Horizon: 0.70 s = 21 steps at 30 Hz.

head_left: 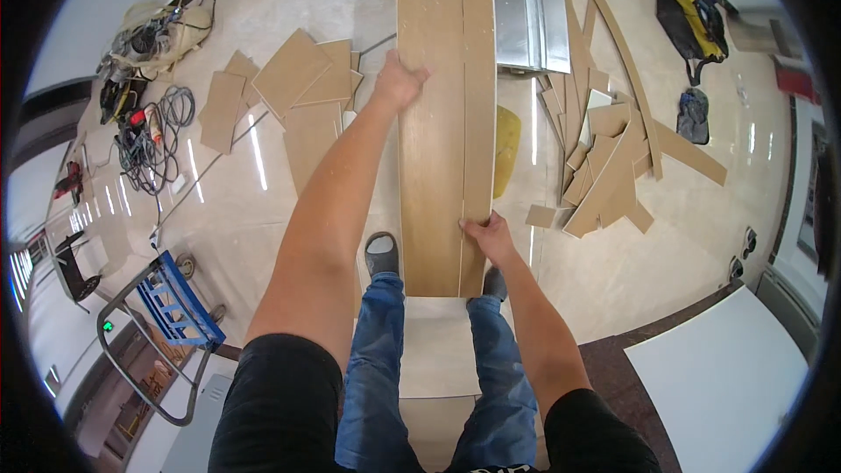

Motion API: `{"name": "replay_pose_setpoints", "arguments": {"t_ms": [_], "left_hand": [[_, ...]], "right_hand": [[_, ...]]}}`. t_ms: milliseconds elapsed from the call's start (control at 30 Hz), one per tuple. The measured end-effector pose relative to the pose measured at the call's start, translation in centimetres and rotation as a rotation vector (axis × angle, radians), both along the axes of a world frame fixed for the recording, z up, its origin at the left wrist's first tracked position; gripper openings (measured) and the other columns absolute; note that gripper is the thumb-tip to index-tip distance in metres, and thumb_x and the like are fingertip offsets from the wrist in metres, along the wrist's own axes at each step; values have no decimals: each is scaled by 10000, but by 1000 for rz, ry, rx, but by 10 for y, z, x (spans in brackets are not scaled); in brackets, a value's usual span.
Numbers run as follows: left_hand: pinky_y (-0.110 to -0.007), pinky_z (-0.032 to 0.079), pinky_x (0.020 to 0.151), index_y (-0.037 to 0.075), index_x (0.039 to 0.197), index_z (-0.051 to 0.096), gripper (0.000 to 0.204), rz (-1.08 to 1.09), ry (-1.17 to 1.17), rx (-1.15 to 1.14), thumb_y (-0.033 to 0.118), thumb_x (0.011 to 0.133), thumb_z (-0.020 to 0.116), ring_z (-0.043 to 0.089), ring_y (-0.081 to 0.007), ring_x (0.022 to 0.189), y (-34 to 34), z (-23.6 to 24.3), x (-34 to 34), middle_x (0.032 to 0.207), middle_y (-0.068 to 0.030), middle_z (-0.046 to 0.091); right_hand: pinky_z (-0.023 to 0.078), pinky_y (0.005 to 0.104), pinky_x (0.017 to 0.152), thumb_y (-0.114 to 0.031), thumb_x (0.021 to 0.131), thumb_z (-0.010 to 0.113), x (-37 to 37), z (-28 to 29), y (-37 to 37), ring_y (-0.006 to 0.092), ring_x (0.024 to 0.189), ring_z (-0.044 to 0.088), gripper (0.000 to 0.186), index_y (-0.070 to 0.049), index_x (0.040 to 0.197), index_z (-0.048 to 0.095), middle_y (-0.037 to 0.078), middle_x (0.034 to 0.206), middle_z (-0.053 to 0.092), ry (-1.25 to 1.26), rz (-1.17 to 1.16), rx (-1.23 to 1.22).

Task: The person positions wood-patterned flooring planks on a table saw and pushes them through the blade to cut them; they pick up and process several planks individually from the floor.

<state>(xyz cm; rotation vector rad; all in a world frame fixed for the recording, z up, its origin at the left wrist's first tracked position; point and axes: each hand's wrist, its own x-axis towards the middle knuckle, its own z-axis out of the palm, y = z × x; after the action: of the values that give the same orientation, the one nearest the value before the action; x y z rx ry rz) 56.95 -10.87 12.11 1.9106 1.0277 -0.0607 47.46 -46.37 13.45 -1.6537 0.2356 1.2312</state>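
A long tan board [430, 166] lies lengthwise in front of me between my feet, with a narrower tan strip [476, 153] along its right side. My left hand [399, 79] is closed round the wide board's left edge, well up its length. Lower down, my right hand [487, 235] pinches the narrow strip at its right edge, with fingertips reaching to the seam between the two pieces. Beyond them a silver metal sheet [530, 9] lies alongside at the upper right, and a yellow piece [507, 149] shows on the floor beside the strip.
Offcuts are piled left [293, 79] and right [613, 166] on the tiled floor. Cables and tools [158, 123] lie far left. A blue trolley [180, 298] stands lower left, a black-and-yellow bag [690, 17] upper right, a white panel [718, 368] lower right.
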Motion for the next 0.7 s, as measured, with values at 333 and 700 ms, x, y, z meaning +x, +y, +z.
{"name": "replay_pose_setpoints", "arguments": {"t_ms": [333, 700], "left_hand": [[-411, 510, 990, -86, 1321, 458, 763, -17, 28, 4, 402, 861, 820, 653, -344, 1155, -12, 4, -22, 1241, -266, 662], [-409, 490, 1022, -70, 1329, 436, 737, 6, -8, -29, 358, 869, 821, 634, -347, 1189, -24, -12, -51, 1277, -260, 645]], "right_hand": [[559, 307, 809, -150, 880, 794, -23, 2, -10, 142, 893, 684, 341, 35, 1140, 674, 84, 1024, 748, -6, -5, 15], [564, 308, 809, -162, 887, 800, -46, 3, -26, 143, 901, 689, 335, 18, 1137, 669, 88, 1037, 751, 25, 26, -37]]}}
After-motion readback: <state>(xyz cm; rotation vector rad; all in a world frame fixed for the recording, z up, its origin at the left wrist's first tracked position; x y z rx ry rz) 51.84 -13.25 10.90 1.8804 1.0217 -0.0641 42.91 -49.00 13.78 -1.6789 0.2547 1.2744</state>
